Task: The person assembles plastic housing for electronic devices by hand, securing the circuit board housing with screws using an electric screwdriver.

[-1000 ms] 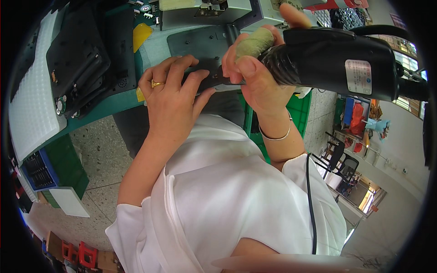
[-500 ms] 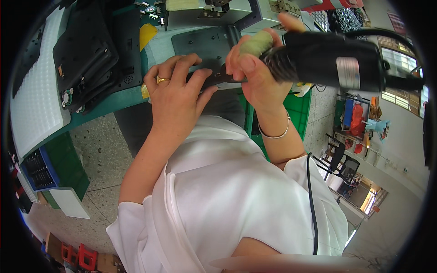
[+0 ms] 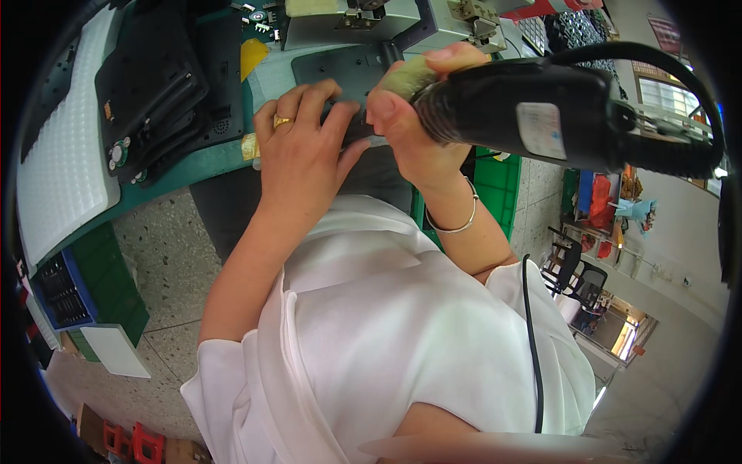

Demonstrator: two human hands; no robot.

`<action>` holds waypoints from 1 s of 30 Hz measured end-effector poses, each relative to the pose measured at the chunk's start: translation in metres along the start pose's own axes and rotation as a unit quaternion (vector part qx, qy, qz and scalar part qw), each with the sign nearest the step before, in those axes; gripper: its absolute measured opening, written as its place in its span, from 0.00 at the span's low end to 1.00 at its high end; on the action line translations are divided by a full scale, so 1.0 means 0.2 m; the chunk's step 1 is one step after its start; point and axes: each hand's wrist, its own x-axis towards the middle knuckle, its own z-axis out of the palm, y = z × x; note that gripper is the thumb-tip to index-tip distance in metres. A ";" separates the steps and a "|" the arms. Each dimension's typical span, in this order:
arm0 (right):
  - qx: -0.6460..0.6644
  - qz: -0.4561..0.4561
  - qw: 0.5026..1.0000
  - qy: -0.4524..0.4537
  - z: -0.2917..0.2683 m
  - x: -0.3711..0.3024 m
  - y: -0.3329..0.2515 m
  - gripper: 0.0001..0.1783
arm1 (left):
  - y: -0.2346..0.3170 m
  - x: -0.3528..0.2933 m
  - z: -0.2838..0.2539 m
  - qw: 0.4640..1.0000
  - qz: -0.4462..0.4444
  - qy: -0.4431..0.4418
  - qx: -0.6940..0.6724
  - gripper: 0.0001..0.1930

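Note:
My right hand (image 3: 410,116) grips a black electric screwdriver (image 3: 541,116) with a label on its barrel and a cable leaving its far end; its tip is hidden behind my fingers. My left hand (image 3: 305,151), with a gold ring, presses down on a dark flat part (image 3: 340,73) lying on the green workbench (image 3: 193,166). The two hands meet over that part, fingertips almost touching.
A stack of black plastic housings (image 3: 147,93) lies left of my hands, and a white textured tray (image 3: 66,155) further left. A grey fixture (image 3: 402,19) stands at the back. Blue and green bins (image 3: 73,286) sit on the floor; a green crate (image 3: 495,182) is under the bench.
The screwdriver has swung slightly up and to the right in my right hand. My left hand stays pressed on the dark part.

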 end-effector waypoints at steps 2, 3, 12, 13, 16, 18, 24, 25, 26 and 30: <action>-0.032 -0.003 0.999 -0.001 0.00 0.00 -0.01 0.29 | 0.02 0.05 -0.01 1.000 -0.006 -0.015 -0.004 0.29; 0.072 0.063 0.993 0.063 0.03 -0.01 -0.02 0.29 | 0.02 0.07 0.00 1.000 -0.005 -0.016 -0.004 0.33; 0.300 0.048 0.909 0.287 -0.31 -0.03 -0.23 0.32 | 0.02 0.09 -0.02 0.992 0.018 -0.095 0.082 0.42; 0.256 0.070 0.915 0.303 -0.35 -0.04 -0.22 0.32 | 0.04 0.09 -0.03 0.992 0.004 -0.098 0.073 0.43; 0.180 0.113 0.919 0.331 -0.39 -0.03 -0.14 0.32 | 0.08 0.05 -0.05 0.994 -0.017 -0.090 0.063 0.45; 0.151 0.135 0.918 0.340 -0.40 -0.03 -0.08 0.32 | 0.12 0.01 -0.11 0.994 -0.039 -0.103 -0.013 0.45; 0.207 0.144 0.926 0.279 -0.39 -0.05 -0.03 0.30 | 0.18 -0.08 -0.66 0.981 -0.114 -0.046 -0.148 0.46; 0.212 0.153 0.926 0.272 -0.39 -0.06 -0.04 0.30 | 0.10 -0.09 -0.73 0.971 -0.114 -0.025 -0.208 0.48; 0.216 0.155 0.924 0.274 -0.37 -0.04 -0.06 0.30 | 0.07 -0.13 -0.77 0.921 -0.172 0.031 -0.348 0.46; 0.347 0.179 0.895 0.218 -0.22 0.04 -0.12 0.29 | -0.10 -0.10 -1.00 0.788 -0.241 0.106 -0.557 0.26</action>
